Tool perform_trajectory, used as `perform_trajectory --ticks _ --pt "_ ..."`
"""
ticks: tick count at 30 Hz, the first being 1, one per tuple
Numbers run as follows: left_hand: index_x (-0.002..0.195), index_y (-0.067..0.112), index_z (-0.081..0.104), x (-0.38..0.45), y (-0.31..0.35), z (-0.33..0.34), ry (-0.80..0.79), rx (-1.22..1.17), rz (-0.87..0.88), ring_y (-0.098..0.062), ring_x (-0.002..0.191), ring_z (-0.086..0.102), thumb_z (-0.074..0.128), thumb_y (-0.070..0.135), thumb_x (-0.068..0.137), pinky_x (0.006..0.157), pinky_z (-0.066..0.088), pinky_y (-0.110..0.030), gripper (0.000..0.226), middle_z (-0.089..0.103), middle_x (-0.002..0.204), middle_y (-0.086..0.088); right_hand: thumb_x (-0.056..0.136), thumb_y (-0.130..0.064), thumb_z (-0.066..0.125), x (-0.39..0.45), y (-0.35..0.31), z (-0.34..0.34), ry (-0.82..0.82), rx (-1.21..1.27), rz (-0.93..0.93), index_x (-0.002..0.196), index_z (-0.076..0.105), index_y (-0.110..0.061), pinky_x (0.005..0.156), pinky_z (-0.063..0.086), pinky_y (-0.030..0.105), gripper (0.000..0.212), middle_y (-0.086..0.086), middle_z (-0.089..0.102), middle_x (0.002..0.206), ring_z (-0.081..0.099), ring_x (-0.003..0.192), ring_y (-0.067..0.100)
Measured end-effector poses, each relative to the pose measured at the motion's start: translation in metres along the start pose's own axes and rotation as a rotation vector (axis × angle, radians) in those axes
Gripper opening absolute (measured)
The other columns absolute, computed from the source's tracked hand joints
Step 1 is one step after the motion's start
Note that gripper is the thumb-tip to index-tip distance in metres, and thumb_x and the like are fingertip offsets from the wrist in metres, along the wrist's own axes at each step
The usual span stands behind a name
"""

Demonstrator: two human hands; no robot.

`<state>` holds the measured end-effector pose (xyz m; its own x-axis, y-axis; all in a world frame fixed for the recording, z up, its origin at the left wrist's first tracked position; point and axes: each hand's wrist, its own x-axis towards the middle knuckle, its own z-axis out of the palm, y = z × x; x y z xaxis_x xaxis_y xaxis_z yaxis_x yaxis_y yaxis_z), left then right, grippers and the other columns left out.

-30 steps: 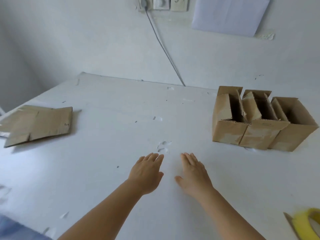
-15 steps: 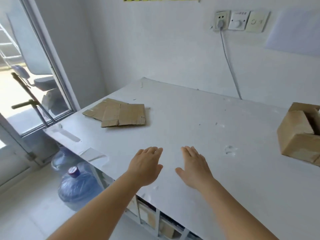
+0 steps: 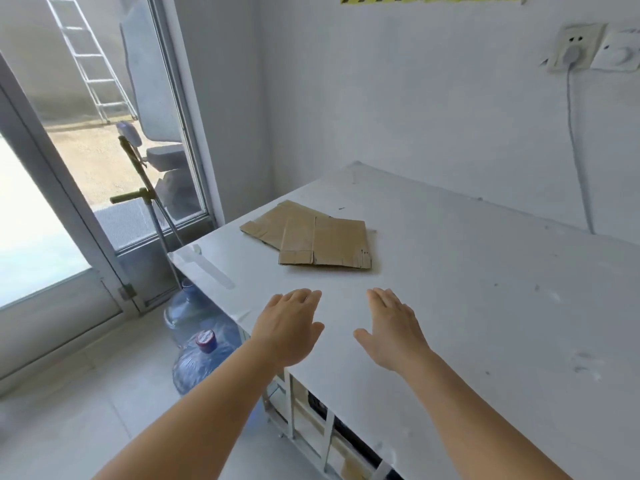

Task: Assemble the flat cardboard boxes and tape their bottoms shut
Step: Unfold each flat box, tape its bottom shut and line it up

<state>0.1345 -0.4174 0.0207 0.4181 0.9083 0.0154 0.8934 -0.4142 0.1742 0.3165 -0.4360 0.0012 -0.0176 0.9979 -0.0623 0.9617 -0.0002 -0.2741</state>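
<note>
Single head-worn view, looking forward and down — white table [image 3: 485, 289] close (corner nearest), wall behind

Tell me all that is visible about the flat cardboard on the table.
The flat cardboard is brown and corrugated-looking: unassembled boxes, at least two overlapping sheets, the top one showing fold lines and slit flaps along its near edge. It lies flat on the white table near its far left corner. Neither the left hand nor the right hand touches it.
</note>
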Motion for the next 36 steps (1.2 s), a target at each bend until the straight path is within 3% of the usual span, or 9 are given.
perform_trajectory --ticks 7,16,20,26,36 --pt "0.149 0.019 0.023 0.068 -0.063 -0.004 -0.016 -0.001 -0.012 -0.017 0.139 0.029 0.038 0.039 0.099 0.113 0.018 -0.029 0.056 0.032 0.152 0.004 0.094 -0.036 0.046 0.09 -0.012 0.015 0.004 0.016 0.031 0.147 0.016 -0.011 0.116 0.015 0.035 0.066 0.001 0.018 0.156 0.01 0.145 0.019" --pt "0.145 0.02 0.029 0.15 -0.115 0.004 -0.073 -0.077 -0.031 -0.02 0.136 0.033 0.038 0.037 0.099 0.11 0.023 -0.03 0.05 0.037 0.148 0.003 0.095 -0.037 0.045 0.177 -0.001 0.017 -0.029 0.046 0.185 0.149 0.014 -0.012 0.117 0.014 0.034 0.067 0.004 0.015 0.157 0.012 0.145 0.02" --pt "0.137 0.02 0.037 0.175 -0.131 0.018 -0.122 -0.13 -0.064 -0.021 0.126 0.042 0.04 0.035 0.097 0.103 0.031 -0.03 0.042 0.042 0.139 0.002 0.095 -0.041 0.045 0.197 0.005 0.025 -0.032 0.106 0.303 0.15 0.008 -0.014 0.117 0.015 0.037 0.072 0.009 0.008 0.159 0.009 0.146 0.024" --pt "0.138 0.024 0.034 0.208 -0.145 0.034 -0.195 -0.212 -0.066 -0.024 0.13 0.032 0.044 0.037 0.095 0.097 0.041 -0.036 0.045 0.026 0.147 0.001 0.093 -0.046 0.047 0.219 0.004 0.038 -0.064 0.311 0.535 0.151 -0.006 -0.018 0.117 0.016 0.041 0.084 0.01 0.0 0.159 0.008 0.146 0.028" --pt "0.14 0.017 0.033 0.225 -0.158 0.033 -0.221 -0.369 -0.095 -0.032 0.136 0.019 0.059 0.032 0.089 0.107 0.03 -0.035 0.06 0.012 0.153 -0.011 0.087 -0.043 0.059 0.206 -0.022 0.045 0.066 0.418 0.687 0.151 0.008 -0.02 0.108 0.029 0.032 0.085 0.008 0.016 0.149 0.029 0.135 0.023"
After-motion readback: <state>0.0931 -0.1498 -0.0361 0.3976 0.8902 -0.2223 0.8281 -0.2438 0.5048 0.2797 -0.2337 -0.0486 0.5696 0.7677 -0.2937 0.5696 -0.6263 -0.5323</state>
